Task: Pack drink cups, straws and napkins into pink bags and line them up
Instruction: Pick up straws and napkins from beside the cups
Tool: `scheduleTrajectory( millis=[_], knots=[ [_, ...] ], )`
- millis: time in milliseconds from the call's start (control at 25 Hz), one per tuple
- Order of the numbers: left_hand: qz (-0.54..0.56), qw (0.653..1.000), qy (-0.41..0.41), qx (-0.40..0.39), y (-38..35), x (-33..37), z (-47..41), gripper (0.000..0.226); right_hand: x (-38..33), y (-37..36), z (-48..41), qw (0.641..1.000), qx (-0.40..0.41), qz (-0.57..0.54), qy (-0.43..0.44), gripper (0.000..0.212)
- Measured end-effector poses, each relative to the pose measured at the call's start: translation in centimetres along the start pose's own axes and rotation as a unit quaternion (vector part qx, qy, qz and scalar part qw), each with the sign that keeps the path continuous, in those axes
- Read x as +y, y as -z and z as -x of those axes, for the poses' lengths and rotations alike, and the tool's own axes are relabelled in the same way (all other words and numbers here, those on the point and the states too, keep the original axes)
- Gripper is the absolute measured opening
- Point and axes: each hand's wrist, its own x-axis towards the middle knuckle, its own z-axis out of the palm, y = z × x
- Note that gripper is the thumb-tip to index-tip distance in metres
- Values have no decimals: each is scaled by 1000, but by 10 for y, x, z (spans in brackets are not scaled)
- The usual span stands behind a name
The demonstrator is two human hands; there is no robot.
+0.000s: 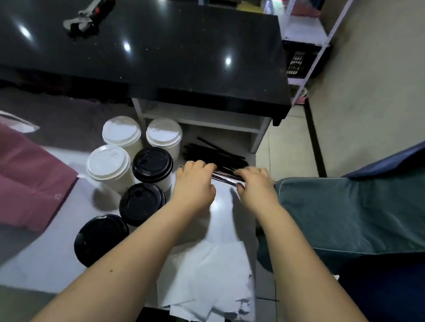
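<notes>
Straws (214, 156) lay heaped. Right hand (254, 187) pinched a few; left hand (193, 184) bent its fingers (201, 165) over them, hold hidden. Best to lift one slowly, leaving the rest.

Both hands are down on the black straws (216, 158). The left hand (193, 184) and right hand (257, 185) cover the near ends with fingertips tucked out of sight, so whether either one actually grips a straw can't be told. The left forearm cuts across the nearest black-lidded cup (99, 238) and a corner of the napkins (207, 278). The pink bags (21, 175) run off the left edge, smeared with blur. Up on the dark bench (163, 47) sits a grey-and-black object (88, 16) — too blurred to name. The crate (298, 59) at far right — too dark to read inside.
</notes>
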Motion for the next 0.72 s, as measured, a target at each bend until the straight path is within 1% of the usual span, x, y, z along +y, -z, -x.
scheduleTrajectory(
  millis=[80, 160, 320, 480, 720],
  knots=[
    [1, 1000, 23, 2, -8, 2, -8, 50, 5, -9, -29, 999, 18, 15, 21, 38],
    [11, 999, 35, 11, -14, 3, -8, 51, 5, -19, -54, 998, 34, 38, 21, 33],
    [-8, 999, 31, 23, -25, 6, 2, 49, 5, -38, -80, 996, -1, 84, 29, 27],
    [-15, 999, 50, 12, -29, 4, 4, 46, 9, -49, -84, 998, 29, 44, 42, 19],
    [-9, 998, 60, 18, -21, 3, 6, 47, 8, -37, -87, 997, 67, -7, 28, 19]
  ],
)
